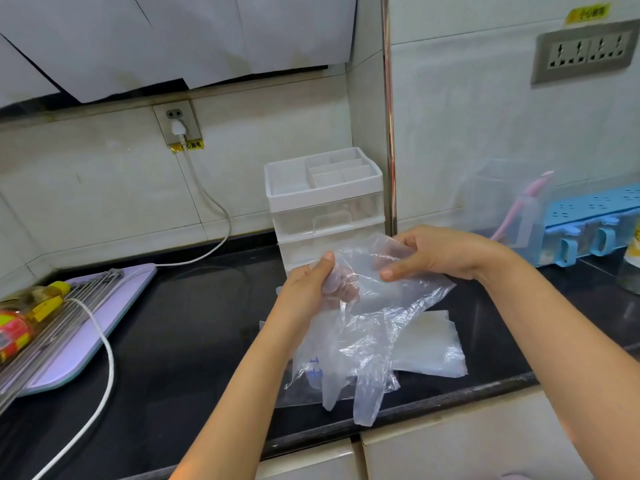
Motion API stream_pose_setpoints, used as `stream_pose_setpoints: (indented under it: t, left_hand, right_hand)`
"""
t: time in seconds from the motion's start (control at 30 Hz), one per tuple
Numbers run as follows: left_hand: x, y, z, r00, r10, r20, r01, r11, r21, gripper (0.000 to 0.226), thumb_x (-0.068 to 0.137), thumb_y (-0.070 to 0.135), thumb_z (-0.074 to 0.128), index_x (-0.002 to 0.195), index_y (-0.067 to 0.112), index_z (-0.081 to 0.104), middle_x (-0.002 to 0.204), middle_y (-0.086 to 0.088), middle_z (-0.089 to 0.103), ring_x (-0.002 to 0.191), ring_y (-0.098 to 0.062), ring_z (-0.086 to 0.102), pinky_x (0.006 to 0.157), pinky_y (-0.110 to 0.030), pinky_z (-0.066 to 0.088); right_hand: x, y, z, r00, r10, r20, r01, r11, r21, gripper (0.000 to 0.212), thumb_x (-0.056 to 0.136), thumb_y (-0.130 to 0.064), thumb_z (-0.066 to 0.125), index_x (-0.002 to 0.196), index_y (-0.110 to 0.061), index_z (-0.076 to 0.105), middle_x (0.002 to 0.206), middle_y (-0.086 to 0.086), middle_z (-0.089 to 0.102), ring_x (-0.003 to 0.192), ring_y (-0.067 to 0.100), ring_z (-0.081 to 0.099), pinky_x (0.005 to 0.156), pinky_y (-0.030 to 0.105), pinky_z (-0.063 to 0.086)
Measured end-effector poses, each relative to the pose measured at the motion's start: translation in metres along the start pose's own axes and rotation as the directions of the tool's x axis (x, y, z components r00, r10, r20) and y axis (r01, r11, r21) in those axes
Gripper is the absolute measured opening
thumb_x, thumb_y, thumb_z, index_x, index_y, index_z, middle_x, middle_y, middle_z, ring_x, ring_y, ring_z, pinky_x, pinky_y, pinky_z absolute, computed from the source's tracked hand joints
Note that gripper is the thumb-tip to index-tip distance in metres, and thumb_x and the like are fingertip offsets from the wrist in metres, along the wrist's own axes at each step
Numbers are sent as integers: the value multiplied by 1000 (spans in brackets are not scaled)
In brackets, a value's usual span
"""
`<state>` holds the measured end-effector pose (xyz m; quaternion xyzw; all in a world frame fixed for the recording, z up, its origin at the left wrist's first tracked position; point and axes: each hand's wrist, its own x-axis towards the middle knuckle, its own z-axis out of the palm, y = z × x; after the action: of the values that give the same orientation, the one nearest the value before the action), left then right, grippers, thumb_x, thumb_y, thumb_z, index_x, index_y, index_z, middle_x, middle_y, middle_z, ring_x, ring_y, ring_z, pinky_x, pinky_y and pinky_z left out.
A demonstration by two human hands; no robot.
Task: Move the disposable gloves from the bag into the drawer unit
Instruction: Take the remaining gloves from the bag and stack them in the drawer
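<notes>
Pinched between left hand (308,289) and right hand (446,252), thin clear plastic gloves (374,327) hang mid-frame, likely spread for folding to fit white-topped clear drawer unit (325,216) behind; clear printed bag (304,375) beneath.

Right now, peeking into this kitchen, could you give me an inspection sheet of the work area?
Surface: glossy black counter.
Job's things: thin clear gloves held above the counter; printed bag lying beneath them; drawer unit against the wall, upper drawer closed.
Clutter: purple board with metal rack and bottle, left; flat whitish pile, right.
Hands: left hand and right hand both grip the gloves.
Cables: white cable loops over the counter's left side; plug in wall socket.
Surroundings: tiled wall, blue holder at right.
</notes>
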<state>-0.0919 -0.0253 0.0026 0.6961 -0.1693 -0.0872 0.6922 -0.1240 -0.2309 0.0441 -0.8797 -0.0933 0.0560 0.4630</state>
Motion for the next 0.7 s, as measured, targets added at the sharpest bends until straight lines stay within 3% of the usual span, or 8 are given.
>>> stream_pose_setpoints:
  t: [0.1,0.17,0.23,0.33,0.43,0.5,0.57,0.7]
  left_hand:
    - [6,-3,-2,993,-119,13,120,989,-91,41,98,37,48,74,13,72,77,-14,70,72,-28,65,85,-45,50]
    - [14,-4,-4,978,-182,-100,183,983,2,36,94,44,47,85,19,71,92,-11,71,89,-28,65,99,-48,46]
    - [22,-3,-7,968,-127,-219,158,979,131,37,93,52,46,104,23,66,112,-3,66,103,-20,62,101,-42,45]
    - [23,3,-8,992,36,-121,4,946,323,42,84,54,60,116,27,57,115,10,59,101,-4,56,82,-22,46]
    - [29,-2,-6,998,55,-17,-36,832,553,34,81,38,72,111,26,60,103,10,62,91,-6,57,66,-17,43]
    - [33,-2,-7,998,51,-22,-32,844,535,11,82,19,67,93,20,69,83,3,71,78,-10,63,69,-22,48]
    - [39,-3,-12,997,48,-54,-18,891,454,16,85,5,57,84,15,70,73,-1,70,66,-8,64,71,-25,53]
    - [54,8,-28,979,96,-178,-2,885,466,14,87,5,59,84,12,71,69,-2,65,45,-3,50,44,-14,42]
  right_hand:
    - [8,7,3,996,-26,-87,36,993,115,21,84,-26,70,90,-6,71,84,1,72,76,7,65,74,15,48]
    - [13,6,7,989,-77,-126,94,987,129,21,89,-25,65,86,-4,68,75,0,68,69,5,62,70,13,47]
    - [16,2,10,984,-124,-127,131,990,45,16,90,-23,64,79,-12,66,62,-10,62,56,-1,55,57,7,41]
    - [21,-3,14,981,-171,-95,162,982,-99,18,90,-28,64,76,-18,68,55,-11,57,50,-1,47,53,9,36]
    - [29,-6,15,979,-166,-115,149,978,-144,36,92,-41,57,80,-11,73,51,-7,54,47,5,43,54,14,36]
    - [34,-5,12,978,-141,-155,122,984,-128,41,94,-43,51,86,-10,75,43,-7,47,39,3,38,48,9,33]
    - [38,-4,9,973,-115,-201,95,990,-107,41,95,-42,50,86,-12,76,39,-7,41,35,3,35,44,10,30]
    - [51,5,5,955,-91,-282,90,996,-15,32,99,-31,49,93,-13,73,40,-9,51,38,-4,45,48,7,34]
